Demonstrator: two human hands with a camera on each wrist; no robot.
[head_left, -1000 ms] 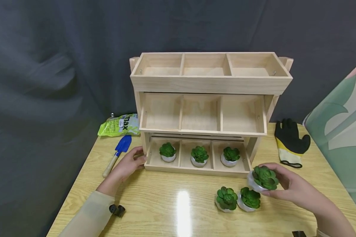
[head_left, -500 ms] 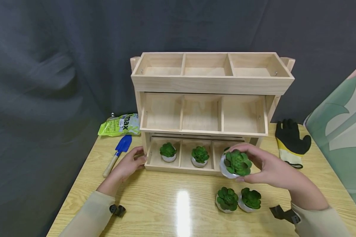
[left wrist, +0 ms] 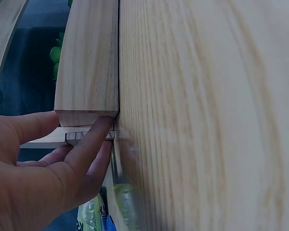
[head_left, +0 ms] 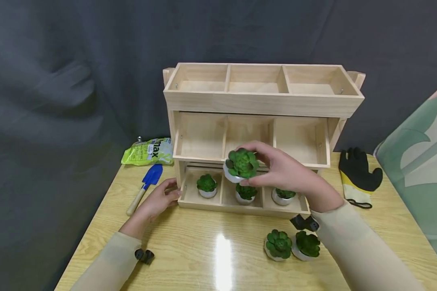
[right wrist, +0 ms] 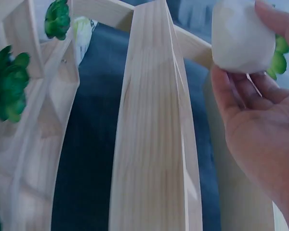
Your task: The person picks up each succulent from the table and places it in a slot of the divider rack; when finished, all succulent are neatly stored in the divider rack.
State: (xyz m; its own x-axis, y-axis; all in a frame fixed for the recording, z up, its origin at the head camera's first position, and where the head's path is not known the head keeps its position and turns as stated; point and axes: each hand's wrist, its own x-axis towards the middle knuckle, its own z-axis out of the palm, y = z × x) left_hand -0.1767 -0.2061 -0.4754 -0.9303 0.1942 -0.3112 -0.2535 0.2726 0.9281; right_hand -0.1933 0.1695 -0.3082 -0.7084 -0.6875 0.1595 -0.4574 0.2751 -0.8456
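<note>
My right hand [head_left: 282, 169] is clamped on a potted succulent [head_left: 242, 163], which sits to that hand's left, in front of the centre compartment [head_left: 248, 129] of the middle tier [head_left: 200, 158]. My left hand [head_left: 160, 202], farther away, grips the bottom tray [head_left: 218, 209] at its left end.

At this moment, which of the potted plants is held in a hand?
The potted plant in the right hand; three others sit in the bottom tray, two on the table.
</note>
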